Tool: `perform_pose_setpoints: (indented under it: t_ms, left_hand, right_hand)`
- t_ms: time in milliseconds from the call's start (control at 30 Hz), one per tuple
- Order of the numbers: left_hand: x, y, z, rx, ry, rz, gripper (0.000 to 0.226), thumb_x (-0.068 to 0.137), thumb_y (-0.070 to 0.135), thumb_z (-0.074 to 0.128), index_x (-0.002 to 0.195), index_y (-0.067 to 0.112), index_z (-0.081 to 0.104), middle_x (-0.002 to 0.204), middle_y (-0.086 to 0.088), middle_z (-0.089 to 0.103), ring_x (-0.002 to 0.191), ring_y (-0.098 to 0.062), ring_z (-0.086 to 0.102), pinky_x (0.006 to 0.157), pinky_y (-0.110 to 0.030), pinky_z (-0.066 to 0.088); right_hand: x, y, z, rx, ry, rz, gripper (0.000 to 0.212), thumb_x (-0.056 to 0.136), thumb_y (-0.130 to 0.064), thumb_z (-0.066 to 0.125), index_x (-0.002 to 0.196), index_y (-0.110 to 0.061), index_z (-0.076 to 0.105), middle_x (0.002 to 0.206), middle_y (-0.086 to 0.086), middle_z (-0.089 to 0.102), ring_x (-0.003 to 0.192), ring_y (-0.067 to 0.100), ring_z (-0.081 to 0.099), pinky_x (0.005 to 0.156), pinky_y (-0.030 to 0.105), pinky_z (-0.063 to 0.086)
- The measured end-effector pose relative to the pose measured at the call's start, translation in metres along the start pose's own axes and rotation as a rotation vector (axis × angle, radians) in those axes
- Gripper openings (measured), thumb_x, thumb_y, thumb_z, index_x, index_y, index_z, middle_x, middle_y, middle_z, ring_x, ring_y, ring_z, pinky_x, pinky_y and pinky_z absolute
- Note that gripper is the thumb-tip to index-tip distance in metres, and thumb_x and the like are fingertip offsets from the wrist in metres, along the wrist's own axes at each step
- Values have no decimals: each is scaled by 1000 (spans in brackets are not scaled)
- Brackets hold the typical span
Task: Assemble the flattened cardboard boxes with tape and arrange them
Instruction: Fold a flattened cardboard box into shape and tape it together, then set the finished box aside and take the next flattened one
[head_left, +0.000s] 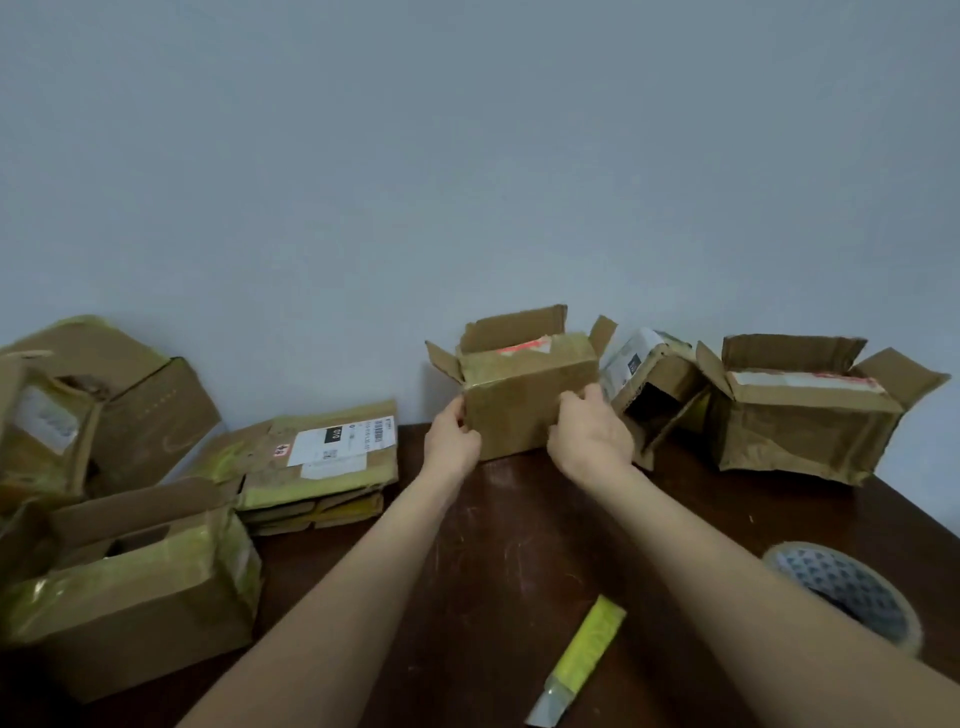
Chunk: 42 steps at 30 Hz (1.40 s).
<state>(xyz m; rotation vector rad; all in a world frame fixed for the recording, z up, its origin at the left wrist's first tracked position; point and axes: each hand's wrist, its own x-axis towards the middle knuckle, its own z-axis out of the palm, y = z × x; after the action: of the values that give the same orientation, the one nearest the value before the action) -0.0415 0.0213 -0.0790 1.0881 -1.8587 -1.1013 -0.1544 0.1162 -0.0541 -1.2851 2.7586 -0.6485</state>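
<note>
meanwhile both hands held the open-topped cardboard box (524, 400) at the table's (519, 545) far edge by the wall: left hand (451, 441) gripped its left corner, right hand (592, 434) its right side. a tape roll (852, 587) lay near the right forearm.

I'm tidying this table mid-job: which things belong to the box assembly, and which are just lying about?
Job: open box in left hand and right hand; flattened stack; tape roll; assembled box at right.
Lying about, seemingly: yellow tool, untouched; taped boxes at left.
</note>
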Motion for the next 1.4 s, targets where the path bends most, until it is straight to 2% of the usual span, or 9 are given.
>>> perform_pose_setpoints:
  t_ms: [200,433,633,700,833,1000,1133,1233,1400]
  left_hand:
    - [8,4,-1,95,-197,-7,60,91,-5,42,146,19,33,138,0,48,126,-21,47,93,-24,40]
    - [-36,-8,-58,260,274,116,50,90,-3,40,138,14,44,141,-1,45,131,-16,40,104,-20,27]
    - [-83,-36,-103,247,315,214,42,90,-2,44,126,15,54,124,3,52,119,-9,47,105,-26,37]
    - [-87,-38,-120,194,367,242,38,91,-2,45,122,18,55,120,6,53,113,-4,49,103,-26,41]
    - [-89,-25,-138,36,412,269,31,95,3,44,117,25,52,122,3,55,109,-6,58,95,-33,50]
    - [-101,11,-143,-89,482,357,33,95,5,46,123,22,50,119,2,56,109,-5,56,97,-31,48]
    - [-114,34,-158,-120,607,276,48,94,13,52,139,18,37,134,2,43,112,9,44,102,-26,40]
    - [-125,46,-172,-46,624,198,79,89,34,63,151,18,15,154,-1,23,140,-13,26,112,-33,25]
    - [-144,52,-175,-116,379,106,116,72,48,76,152,23,-4,160,-2,6,146,-21,12,117,-42,18]
  right_hand:
    - [17,0,27,45,-186,-110,58,94,-10,42,148,-27,31,153,2,26,134,30,33,102,43,41]
    - [3,-81,47,423,-238,-189,43,93,-36,58,127,-10,57,123,8,63,115,28,57,89,31,44]
    - [2,-152,84,863,-482,122,33,80,-30,72,101,-6,65,102,12,68,84,25,67,58,30,53]
    - [3,-170,85,1055,-466,190,22,78,-13,73,97,-5,68,95,13,69,75,23,65,52,28,50]
    - [-3,-188,62,1079,-288,17,15,84,-10,67,74,-19,59,94,8,69,90,25,66,82,39,56]
    - [-17,-160,8,1183,4,-69,9,88,-10,62,96,-14,63,93,2,68,90,21,66,81,37,55]
    - [-36,-116,-30,1334,72,-38,11,91,-9,61,102,-13,62,94,-1,68,94,19,64,86,35,53]
    - [-57,-72,-43,1427,-13,4,13,94,-8,57,97,-19,62,106,2,69,101,21,66,92,44,54]
    - [-108,-13,-46,1440,-254,-111,36,93,7,49,116,-21,56,108,-1,69,91,14,67,62,29,55]
